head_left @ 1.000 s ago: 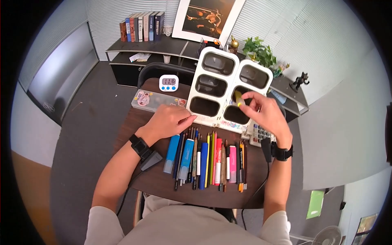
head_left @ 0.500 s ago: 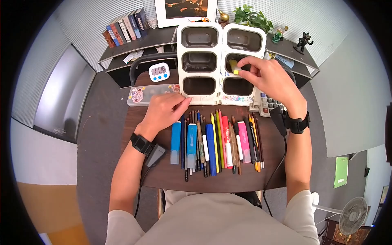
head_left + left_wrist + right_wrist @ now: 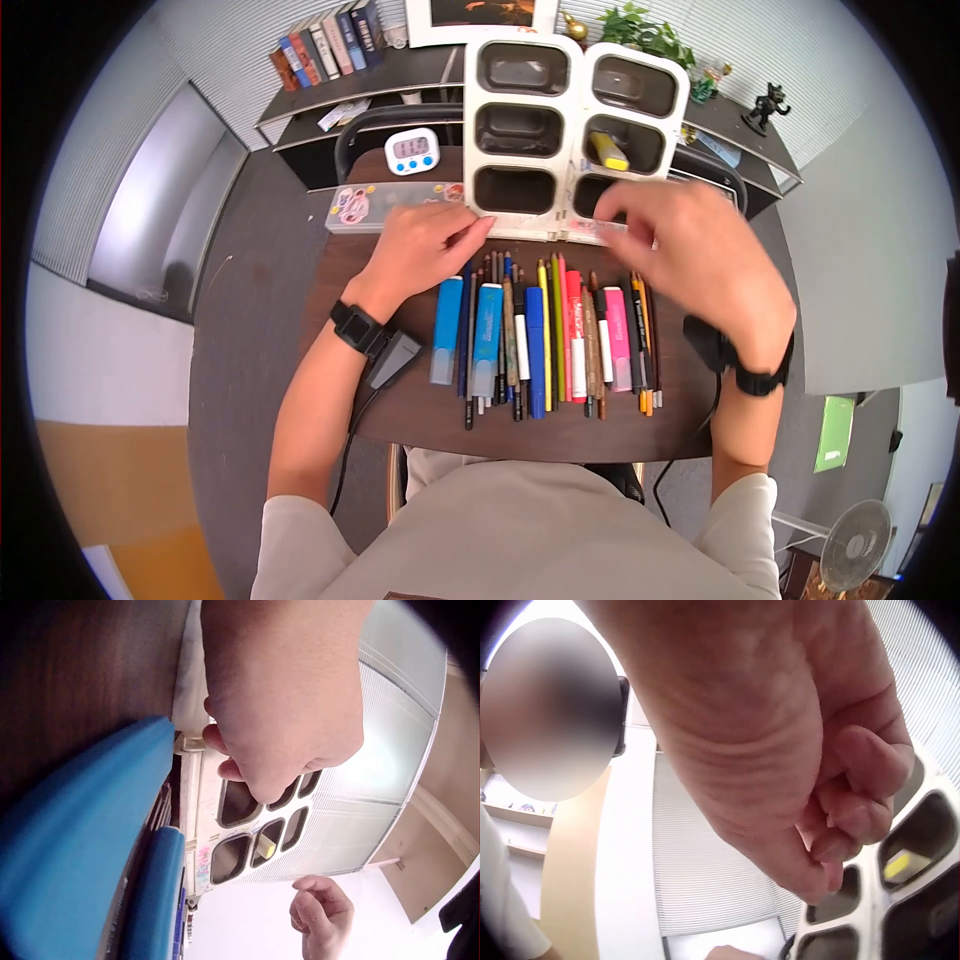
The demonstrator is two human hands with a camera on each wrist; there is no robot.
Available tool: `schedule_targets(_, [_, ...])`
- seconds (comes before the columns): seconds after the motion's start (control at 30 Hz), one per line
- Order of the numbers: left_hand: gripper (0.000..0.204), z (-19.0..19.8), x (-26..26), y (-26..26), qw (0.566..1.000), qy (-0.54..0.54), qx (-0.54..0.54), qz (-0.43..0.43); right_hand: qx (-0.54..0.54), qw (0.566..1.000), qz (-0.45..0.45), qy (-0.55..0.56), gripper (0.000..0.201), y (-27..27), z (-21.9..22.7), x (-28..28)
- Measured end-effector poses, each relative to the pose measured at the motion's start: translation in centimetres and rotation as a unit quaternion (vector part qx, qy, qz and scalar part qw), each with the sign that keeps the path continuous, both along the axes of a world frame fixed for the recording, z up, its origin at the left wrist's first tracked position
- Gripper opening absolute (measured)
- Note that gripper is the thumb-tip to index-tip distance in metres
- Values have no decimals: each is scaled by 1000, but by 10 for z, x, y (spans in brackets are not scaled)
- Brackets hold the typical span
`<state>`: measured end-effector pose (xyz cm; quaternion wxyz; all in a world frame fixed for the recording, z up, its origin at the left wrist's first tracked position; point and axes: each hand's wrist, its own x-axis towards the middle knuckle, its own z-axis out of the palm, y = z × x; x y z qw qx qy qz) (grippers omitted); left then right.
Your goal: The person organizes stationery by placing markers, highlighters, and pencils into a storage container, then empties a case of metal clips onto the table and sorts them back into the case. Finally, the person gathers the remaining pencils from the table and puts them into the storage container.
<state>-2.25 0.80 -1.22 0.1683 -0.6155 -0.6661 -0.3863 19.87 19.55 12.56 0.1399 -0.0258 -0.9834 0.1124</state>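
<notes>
A white desk organizer [image 3: 568,130] with dark compartments stands tilted at the back of the table. My left hand [image 3: 425,245] grips its lower left edge, the thumb against the front lip. A yellow highlighter [image 3: 609,152] leans in the middle compartment of the right column; it also shows in the right wrist view as a yellow highlighter end [image 3: 906,865]. My right hand [image 3: 700,255], blurred and holding nothing, hovers in front of the organizer's lower right, fingers loosely bent. Below it lies a row of pencils and markers, including blue highlighters [image 3: 487,335] and a pink highlighter [image 3: 617,335].
A digital timer [image 3: 412,151] and a translucent case with stickers [image 3: 390,205] sit left of the organizer. Behind the table are a chair [image 3: 400,118] and a low shelf with books [image 3: 325,45]. Cables hang from both wrist cameras.
My right hand has let go of the yellow highlighter in the middle right compartment and drawn back toward me. The left hand has stayed at the organizer's lower left edge.
</notes>
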Motion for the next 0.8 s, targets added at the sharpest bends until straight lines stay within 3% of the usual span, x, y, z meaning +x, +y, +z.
schedule_targets(0.07, [24,2,0,0,1000,3,4,-7,11,997,74,-23,14,-24,-13,3])
schedule_targets(0.17, [24,-2,-3,1,1000,11,22,-8,23,983,136,-120,28,-68,-29,3])
schedule_targets(0.27, [24,-2,-3,1,1000,10,18,-9,43,974,168,-145,37,-99,-46,6])
schedule_targets(0.37, [23,-3,-4,2,1000,7,15,-23,60,973,188,-124,39,-112,-68,5])
schedule_targets(0.53, [26,4,-1,0,1000,28,-8,3,112,977,167,-75,18,-116,-82,3])
schedule_targets(0.77, [24,5,0,2,1000,18,-5,-9,123,976,150,-97,19,-110,-81,4])
schedule_targets(0.8, [23,2,-1,2,1000,16,3,-15,92,976,155,-121,28,-108,-80,3])
